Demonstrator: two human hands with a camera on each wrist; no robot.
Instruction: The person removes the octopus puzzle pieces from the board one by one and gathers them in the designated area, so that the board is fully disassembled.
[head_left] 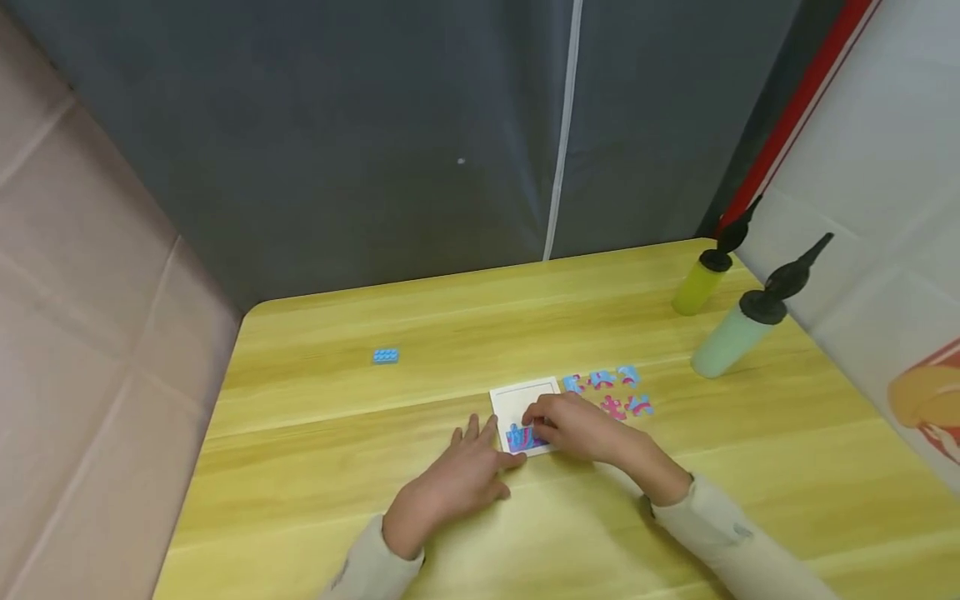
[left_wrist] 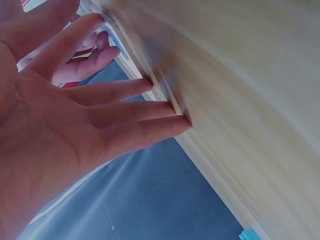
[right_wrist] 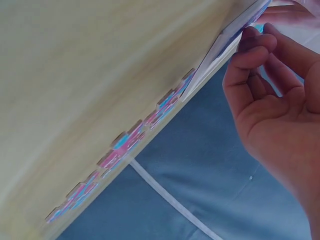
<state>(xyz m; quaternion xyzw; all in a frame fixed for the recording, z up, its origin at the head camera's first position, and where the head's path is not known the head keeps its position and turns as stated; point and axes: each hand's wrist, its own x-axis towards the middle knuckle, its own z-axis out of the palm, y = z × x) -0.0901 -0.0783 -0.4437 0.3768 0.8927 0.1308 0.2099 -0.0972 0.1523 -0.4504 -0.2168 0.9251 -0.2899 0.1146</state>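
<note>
A small white puzzle tray (head_left: 512, 400) lies on the table, with blue and purple puzzle pieces (head_left: 517, 439) fitted along its near side. My left hand (head_left: 461, 471) is spread flat beside it, fingertips at the tray's left edge and thumb at its near edge. In the left wrist view those fingers (left_wrist: 135, 132) are straight. From the right, my right hand (head_left: 577, 425) reaches over the tray, its bent fingers and thumb pinching at a puzzle piece by the near right corner. The fingers mostly hide that piece. Curled fingers (right_wrist: 250, 65) also show in the right wrist view.
Several loose pink and blue puzzle pieces (head_left: 613, 407) lie right of the tray. A blue toy brick (head_left: 386, 357) sits farther back on the left. At the right stand a yellow-green pump (head_left: 696, 287) and a pale green pump (head_left: 729, 342), both with black tops. A dark curtain (head_left: 375, 167) hangs behind the table.
</note>
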